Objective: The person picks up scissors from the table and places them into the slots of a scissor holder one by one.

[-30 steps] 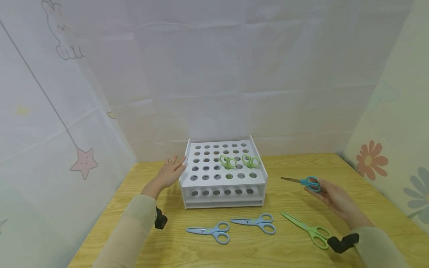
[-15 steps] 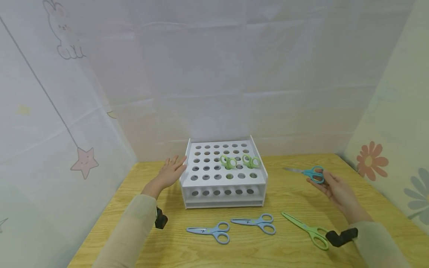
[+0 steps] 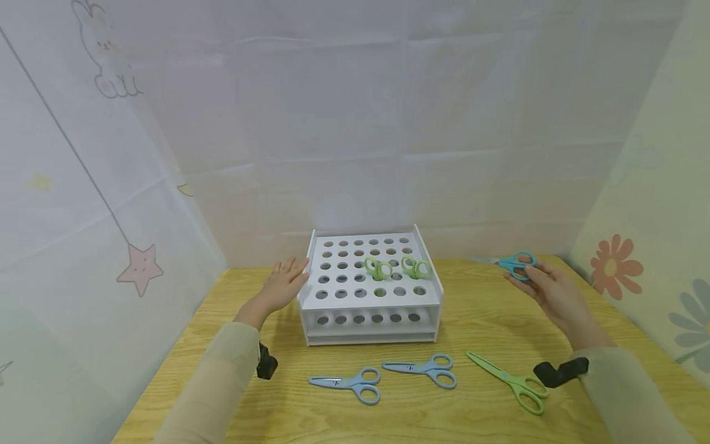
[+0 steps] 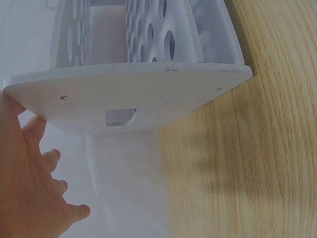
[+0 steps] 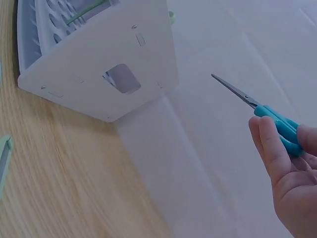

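Note:
My right hand [image 3: 554, 293] pinches teal-handled scissors [image 3: 516, 265] by the finger loops, raised over the table's right side. Their narrow metal blades point left, toward a white rack [image 3: 355, 302] with rows of round holes. In the right wrist view the scissors [image 5: 275, 121] look closed, thumb on one side of the handles and fingers on the other. My left hand [image 3: 280, 285] rests against the rack's left side panel, fingers extended; in the left wrist view the thumb side of the hand [image 4: 29, 183] meets the panel's edge. Two pairs of green scissors [image 3: 378, 269] stand handles-up in the rack.
On the wooden table [image 3: 477, 419] in front of the rack lie two pairs of blue scissors, the left one [image 3: 346, 382] and the right one [image 3: 421, 368]. Green scissors [image 3: 513, 380] lie at the right, close to my right forearm. A white cloth [image 3: 355, 123] hangs behind.
My right hand has lifted the teal scissors higher and farther back, their blades still pointing left. The left hand and the rack have stayed in place.

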`<action>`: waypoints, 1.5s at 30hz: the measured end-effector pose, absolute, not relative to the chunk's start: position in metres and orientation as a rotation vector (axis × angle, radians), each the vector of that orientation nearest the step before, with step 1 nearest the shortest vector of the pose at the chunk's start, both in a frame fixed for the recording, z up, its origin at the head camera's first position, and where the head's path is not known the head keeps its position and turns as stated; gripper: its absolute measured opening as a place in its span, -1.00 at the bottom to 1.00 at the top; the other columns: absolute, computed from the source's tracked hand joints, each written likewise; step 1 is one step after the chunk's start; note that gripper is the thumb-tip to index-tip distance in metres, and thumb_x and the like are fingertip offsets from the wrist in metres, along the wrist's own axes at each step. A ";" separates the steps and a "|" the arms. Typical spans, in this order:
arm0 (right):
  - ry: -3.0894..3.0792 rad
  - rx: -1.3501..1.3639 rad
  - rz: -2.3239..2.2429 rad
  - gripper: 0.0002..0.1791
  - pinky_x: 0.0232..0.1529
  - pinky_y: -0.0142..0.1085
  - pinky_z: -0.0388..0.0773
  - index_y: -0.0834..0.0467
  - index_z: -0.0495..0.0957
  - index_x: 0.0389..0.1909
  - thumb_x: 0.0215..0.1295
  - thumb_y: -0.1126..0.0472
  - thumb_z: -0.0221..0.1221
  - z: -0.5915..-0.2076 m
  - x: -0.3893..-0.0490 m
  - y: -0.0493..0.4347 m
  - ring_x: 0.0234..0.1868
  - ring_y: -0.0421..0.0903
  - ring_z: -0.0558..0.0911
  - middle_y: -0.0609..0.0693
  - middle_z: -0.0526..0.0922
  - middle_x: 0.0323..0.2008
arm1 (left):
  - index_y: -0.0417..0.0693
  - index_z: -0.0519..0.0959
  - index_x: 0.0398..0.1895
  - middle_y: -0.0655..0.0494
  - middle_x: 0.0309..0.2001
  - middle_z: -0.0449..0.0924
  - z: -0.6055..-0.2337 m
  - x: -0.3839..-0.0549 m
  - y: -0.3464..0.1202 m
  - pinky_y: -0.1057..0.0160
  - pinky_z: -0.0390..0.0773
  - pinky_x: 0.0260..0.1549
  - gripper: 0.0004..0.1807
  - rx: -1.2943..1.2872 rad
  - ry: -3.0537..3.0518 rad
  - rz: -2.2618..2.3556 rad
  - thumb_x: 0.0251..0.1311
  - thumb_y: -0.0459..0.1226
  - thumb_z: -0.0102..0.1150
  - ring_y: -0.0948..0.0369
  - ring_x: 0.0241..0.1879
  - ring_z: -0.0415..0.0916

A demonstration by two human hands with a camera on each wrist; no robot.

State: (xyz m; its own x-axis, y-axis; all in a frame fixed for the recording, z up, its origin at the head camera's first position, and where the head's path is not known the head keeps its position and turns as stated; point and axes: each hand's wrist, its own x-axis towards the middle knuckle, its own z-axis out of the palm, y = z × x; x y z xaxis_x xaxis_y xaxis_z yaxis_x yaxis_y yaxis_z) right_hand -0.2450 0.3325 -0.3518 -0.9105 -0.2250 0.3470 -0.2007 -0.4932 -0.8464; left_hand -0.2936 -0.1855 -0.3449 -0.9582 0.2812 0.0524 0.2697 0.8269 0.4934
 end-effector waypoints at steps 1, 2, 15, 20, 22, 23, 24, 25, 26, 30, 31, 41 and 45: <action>1.609 -0.664 -2.606 -0.79 0.03 -0.26 0.39 0.42 0.40 -0.19 0.41 0.46 -0.23 -0.349 -0.246 0.331 -0.05 -0.02 0.57 0.03 0.21 0.08 | 0.05 -0.01 0.44 -0.20 0.42 -0.28 -0.345 -0.294 -0.186 -0.36 -0.30 0.13 -0.41 0.450 2.981 0.803 0.42 0.02 -0.43 -0.25 0.32 -0.50; 1.644 -0.667 -2.591 -0.79 0.01 -0.26 0.41 0.41 0.40 -0.16 0.41 0.45 -0.21 -0.346 -0.247 0.329 -0.07 -0.02 0.58 0.04 0.26 0.05 | 0.05 -0.01 0.44 -0.19 0.42 -0.28 -0.345 -0.294 -0.186 -0.36 -0.30 0.13 -0.42 0.449 2.982 0.803 0.42 0.02 -0.43 -0.25 0.32 -0.50; 1.919 -0.619 -2.461 -0.72 -0.06 -0.29 0.46 0.39 0.28 0.04 0.41 0.32 -0.10 -0.318 -0.259 0.301 -0.15 -0.06 0.62 0.12 0.46 -0.20 | 0.04 -0.01 0.44 -0.20 0.42 -0.29 -0.346 -0.293 -0.186 -0.35 -0.30 0.13 -0.41 0.448 2.977 0.815 0.41 0.03 -0.43 -0.25 0.33 -0.51; 1.989 -0.643 -2.431 -0.71 -0.06 -0.28 0.46 0.38 0.29 0.06 0.41 0.31 -0.09 -0.309 -0.264 0.293 -0.16 -0.06 0.63 0.13 0.45 -0.21 | 0.05 -0.01 0.44 -0.19 0.42 -0.29 -0.345 -0.294 -0.185 -0.35 -0.30 0.13 -0.41 0.445 2.977 0.829 0.41 0.03 -0.42 -0.24 0.33 -0.52; 2.015 -0.624 -2.425 -0.70 -0.06 -0.28 0.47 0.39 0.31 0.06 0.40 0.30 -0.07 -0.305 -0.265 0.289 -0.17 -0.05 0.63 0.13 0.46 -0.22 | 0.05 -0.01 0.44 -0.19 0.42 -0.30 -0.345 -0.294 -0.186 -0.35 -0.30 0.13 -0.41 0.445 2.976 0.828 0.42 0.02 -0.43 -0.23 0.33 -0.52; 2.020 -0.616 -2.425 -0.69 -0.06 -0.28 0.47 0.40 0.30 0.06 0.40 0.29 -0.06 -0.304 -0.266 0.287 -0.18 -0.04 0.63 0.14 0.45 -0.22 | 0.06 -0.01 0.44 -0.19 0.42 -0.30 -0.345 -0.294 -0.186 -0.35 -0.30 0.13 -0.41 0.444 2.975 0.826 0.42 0.03 -0.43 -0.23 0.33 -0.52; 2.041 -0.602 -2.420 -0.68 -0.07 -0.28 0.48 0.40 0.31 0.05 0.39 0.28 -0.05 -0.302 -0.267 0.285 -0.19 -0.05 0.63 0.14 0.45 -0.22 | 0.06 -0.02 0.44 -0.19 0.42 -0.30 -0.345 -0.293 -0.186 -0.35 -0.30 0.13 -0.41 0.445 2.974 0.827 0.42 0.02 -0.43 -0.23 0.33 -0.52; 2.047 -0.595 -2.418 -0.67 -0.06 -0.27 0.48 0.41 0.30 0.06 0.39 0.28 -0.04 -0.300 -0.268 0.283 -0.18 -0.04 0.63 0.14 0.44 -0.21 | 0.06 -0.02 0.44 -0.19 0.42 -0.30 -0.345 -0.293 -0.186 -0.35 -0.30 0.13 -0.41 0.446 2.974 0.825 0.42 0.03 -0.43 -0.23 0.33 -0.52; 2.067 -0.581 -2.412 -0.66 -0.06 -0.28 0.48 0.41 0.30 0.07 0.38 0.27 -0.03 -0.298 -0.268 0.281 -0.19 -0.04 0.63 0.14 0.43 -0.20 | 0.06 -0.02 0.44 -0.20 0.42 -0.30 -0.345 -0.293 -0.186 -0.35 -0.30 0.13 -0.41 0.448 2.973 0.827 0.42 0.02 -0.43 -0.24 0.33 -0.52; 2.133 -0.597 -2.366 -0.61 -0.07 -0.28 0.48 0.44 0.27 0.10 0.39 0.26 -0.04 -0.292 -0.271 0.272 -0.20 -0.06 0.62 0.14 0.40 -0.18 | 0.06 -0.02 0.44 -0.19 0.42 -0.30 -0.345 -0.293 -0.187 -0.35 -0.30 0.13 -0.41 0.448 2.966 0.832 0.42 0.03 -0.42 -0.23 0.33 -0.53; 2.131 -0.616 -2.359 -0.61 -0.07 -0.28 0.48 0.45 0.26 0.11 0.39 0.27 -0.04 -0.290 -0.272 0.270 -0.20 -0.06 0.62 0.15 0.40 -0.18 | 0.06 -0.02 0.44 -0.19 0.42 -0.31 -0.345 -0.293 -0.187 -0.35 -0.31 0.13 -0.41 0.446 2.964 0.833 0.42 0.03 -0.42 -0.23 0.33 -0.53; 2.240 -0.486 -2.270 -0.47 -0.06 -0.26 0.48 0.48 0.19 0.18 0.36 0.18 0.02 -0.279 -0.280 0.254 -0.19 -0.07 0.64 0.15 0.48 -0.19 | 0.01 0.00 0.44 -0.21 0.41 -0.27 -0.347 -0.295 -0.188 -0.38 -0.26 0.11 -0.43 0.465 2.988 0.815 0.43 -0.02 -0.41 -0.27 0.32 -0.48; 2.195 -0.523 -2.273 -0.40 -0.07 -0.28 0.48 0.52 0.11 0.22 0.36 0.19 0.03 -0.275 -0.283 0.247 -0.21 -0.08 0.64 0.16 0.48 -0.19 | 0.03 -0.01 0.44 -0.20 0.42 -0.29 -0.346 -0.294 -0.187 -0.38 -0.28 0.11 -0.42 0.455 2.978 0.826 0.42 0.00 -0.42 -0.25 0.32 -0.50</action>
State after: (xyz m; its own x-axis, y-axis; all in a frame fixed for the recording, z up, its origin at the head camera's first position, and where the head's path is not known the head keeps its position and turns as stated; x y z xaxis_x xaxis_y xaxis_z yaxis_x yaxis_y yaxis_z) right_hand -0.2828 0.2468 -0.2749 -0.9448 -0.1799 0.2737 -0.2672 -0.0597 -0.9618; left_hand -0.2944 -0.1872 -0.3464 -0.9573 0.2827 0.0602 0.2733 0.8176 0.5068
